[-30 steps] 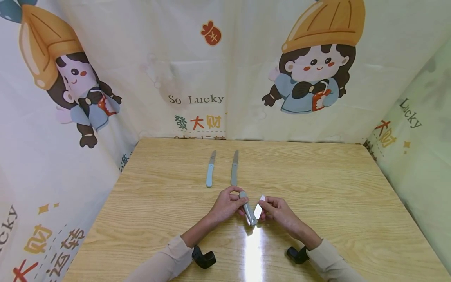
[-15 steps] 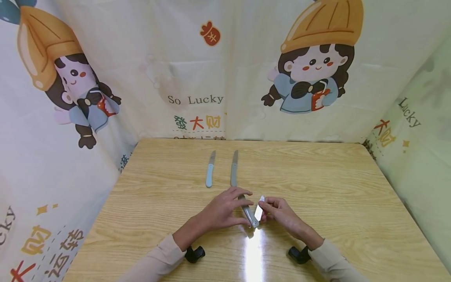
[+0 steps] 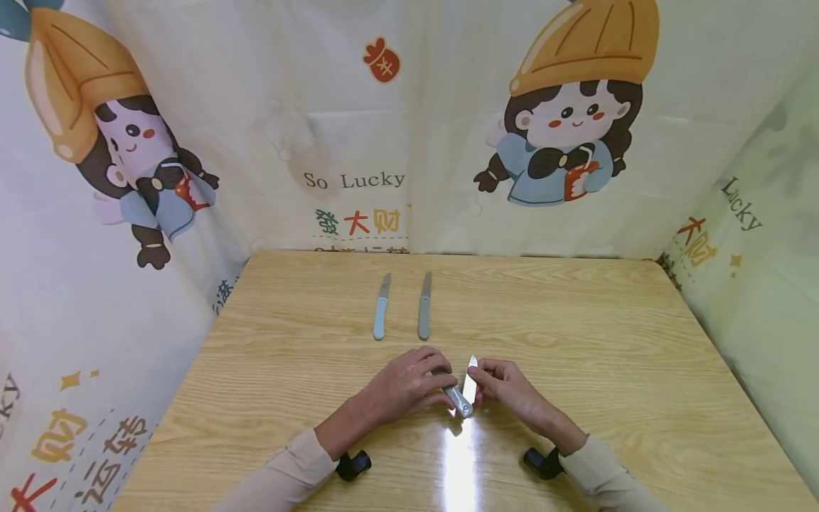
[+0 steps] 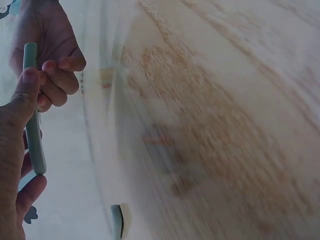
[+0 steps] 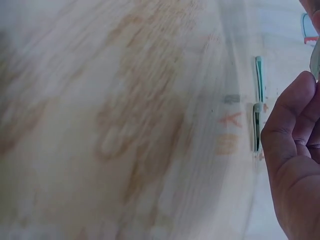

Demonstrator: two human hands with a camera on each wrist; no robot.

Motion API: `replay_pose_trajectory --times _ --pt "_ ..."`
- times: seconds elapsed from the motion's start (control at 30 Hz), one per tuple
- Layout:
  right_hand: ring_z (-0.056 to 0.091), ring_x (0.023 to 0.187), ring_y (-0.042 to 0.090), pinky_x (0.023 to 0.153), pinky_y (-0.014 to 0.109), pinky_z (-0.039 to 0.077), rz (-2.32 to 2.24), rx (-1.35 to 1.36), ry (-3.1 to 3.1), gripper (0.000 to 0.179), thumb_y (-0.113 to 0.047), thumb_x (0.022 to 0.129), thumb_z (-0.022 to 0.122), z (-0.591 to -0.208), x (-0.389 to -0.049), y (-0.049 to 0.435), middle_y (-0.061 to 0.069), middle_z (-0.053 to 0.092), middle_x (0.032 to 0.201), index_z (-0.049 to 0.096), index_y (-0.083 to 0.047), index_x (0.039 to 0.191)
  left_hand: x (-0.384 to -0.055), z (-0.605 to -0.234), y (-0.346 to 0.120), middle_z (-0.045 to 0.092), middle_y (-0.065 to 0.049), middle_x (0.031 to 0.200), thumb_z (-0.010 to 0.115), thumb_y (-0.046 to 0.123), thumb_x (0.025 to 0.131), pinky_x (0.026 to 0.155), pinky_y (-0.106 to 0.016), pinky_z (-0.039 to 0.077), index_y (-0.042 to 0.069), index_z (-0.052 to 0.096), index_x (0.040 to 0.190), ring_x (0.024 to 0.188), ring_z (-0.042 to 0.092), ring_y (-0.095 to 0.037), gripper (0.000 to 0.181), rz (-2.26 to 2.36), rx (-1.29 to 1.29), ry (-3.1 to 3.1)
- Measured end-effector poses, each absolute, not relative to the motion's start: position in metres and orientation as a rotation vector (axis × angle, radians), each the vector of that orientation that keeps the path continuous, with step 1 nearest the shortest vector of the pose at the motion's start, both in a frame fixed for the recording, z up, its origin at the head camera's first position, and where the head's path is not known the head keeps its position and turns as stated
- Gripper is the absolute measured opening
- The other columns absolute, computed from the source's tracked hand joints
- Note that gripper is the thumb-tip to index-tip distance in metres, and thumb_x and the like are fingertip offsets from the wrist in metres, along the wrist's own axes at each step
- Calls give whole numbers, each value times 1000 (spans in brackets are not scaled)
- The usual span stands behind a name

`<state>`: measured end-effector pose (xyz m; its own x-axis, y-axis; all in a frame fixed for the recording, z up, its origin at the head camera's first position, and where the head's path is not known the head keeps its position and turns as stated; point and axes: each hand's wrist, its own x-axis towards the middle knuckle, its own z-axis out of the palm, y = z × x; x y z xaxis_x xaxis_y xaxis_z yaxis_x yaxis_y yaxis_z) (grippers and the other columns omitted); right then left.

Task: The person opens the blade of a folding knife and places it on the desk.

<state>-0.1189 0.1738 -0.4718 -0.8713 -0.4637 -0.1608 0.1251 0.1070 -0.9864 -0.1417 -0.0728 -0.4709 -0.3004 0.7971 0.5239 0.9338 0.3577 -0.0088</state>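
Note:
A folding knife (image 3: 461, 402) with a grey-green handle is partly unfolded in the head view, its blade (image 3: 470, 389) and handle forming a narrow V. My left hand (image 3: 404, 384) grips the handle, thumb on one side and fingers on the other. In the left wrist view the handle (image 4: 34, 132) runs lengthwise between thumb and fingertips. With thumb and fingers, my right hand (image 3: 508, 385) pinches the shiny blade near its tip. The right wrist view catches the right hand (image 5: 295, 150) at its edge, where most of the knife is cut off.
Beyond the hands, a knife with a light blue handle (image 3: 379, 320) and one with a grey handle (image 3: 424, 320) lie side by side, blades away from me. The wooden table (image 3: 576, 313) meets a printed curtain (image 3: 448, 142) at its back.
My left hand loosened and spread its fingers along the handle, then closed round it again in a new hold. The knife shifted slightly towards me; the right hand kept its pinch on the blade.

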Motion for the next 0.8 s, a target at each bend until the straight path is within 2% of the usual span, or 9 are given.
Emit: replay_pose_trajectory --times 0.27,0.53,0.8 --pt "60 74 15 73 33 55 -1809 -327 1969 35 -25 108 53 -470 -119 174 5 59 80 58 8 95 -141 -472 -72 65 1 109 75 44 89 97 -25 47 17 79 105 109 59 -16 31 -434 -1472 -2182" --pt "62 78 18 81 38 57 -1810 -337 1991 34 -24 109 52 -466 -122 178 8 59 82 58 8 97 -142 -471 -70 64 2 106 78 41 86 92 -21 49 19 79 104 104 59 -13 28 -546 -1401 -2243" --pt "62 77 16 81 34 57 -1823 -312 2000 33 -23 108 54 -468 -123 179 7 59 81 58 7 95 -142 -472 -71 64 2 106 79 41 86 90 -23 49 19 79 104 104 58 -13 28 -572 -1378 -2243"
